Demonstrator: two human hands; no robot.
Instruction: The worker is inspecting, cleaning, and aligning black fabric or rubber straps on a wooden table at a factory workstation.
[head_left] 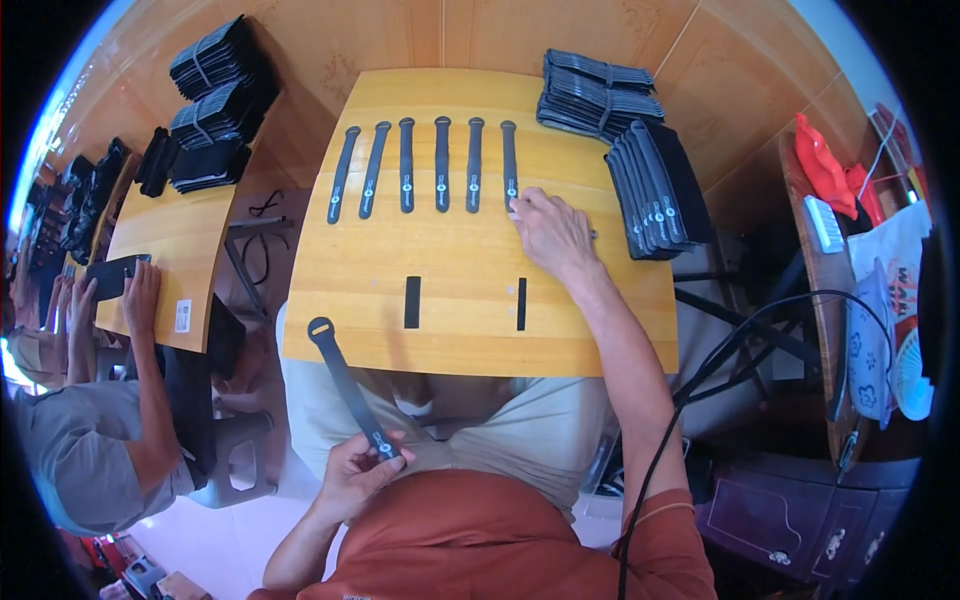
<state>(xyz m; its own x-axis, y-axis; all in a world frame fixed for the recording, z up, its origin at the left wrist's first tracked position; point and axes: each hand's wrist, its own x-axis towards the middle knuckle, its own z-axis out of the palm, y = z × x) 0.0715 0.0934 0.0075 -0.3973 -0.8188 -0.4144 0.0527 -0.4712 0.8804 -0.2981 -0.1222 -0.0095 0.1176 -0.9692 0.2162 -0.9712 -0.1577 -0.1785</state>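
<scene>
My left hand [365, 473], low by my lap, pinches the printed end of a dark grey hook-and-loop strap [350, 390]; its slotted rounded end points up past the table's near edge. On the wooden table [450, 250], several matching straps [442, 165] lie side by side in a row, slotted ends away from me. At the row's right end, my right hand [555, 232] has its curled fingers on the near end of the last strap [509, 160]. Its fingertips are partly hidden. Two short black strips [412, 302] [522, 304] lie nearer me on the tabletop.
Banded stacks of dark straps [600, 95] stand at the far right of the table, with a fanned pile [650, 190] nearer. A black cable [740, 330] crosses my right arm. At left, a co-worker [100, 430] handles a black piece at another table [180, 250].
</scene>
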